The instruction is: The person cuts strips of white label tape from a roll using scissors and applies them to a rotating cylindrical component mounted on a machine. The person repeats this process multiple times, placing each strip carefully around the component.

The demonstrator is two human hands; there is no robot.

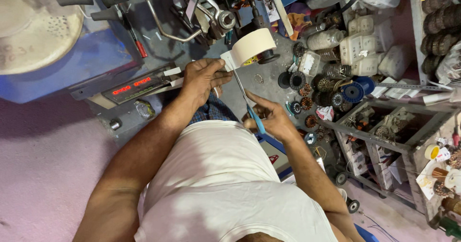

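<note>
I see my left hand pinching the loose end of a wide cream paper tape roll, which sits just beyond it on the grey workbench. My right hand grips blue-handled scissors (blades up against the strip). A digital counter with red digits lies to the left, dark wound motor parts to the right.

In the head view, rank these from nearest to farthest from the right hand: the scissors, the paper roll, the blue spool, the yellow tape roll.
From the right hand:
1. Scissors, blue-handled, held in that hand.
2. Paper roll, up ahead over the bench.
3. Blue spool, off to the right.
4. Yellow tape roll, on the far-right shelf.
</note>
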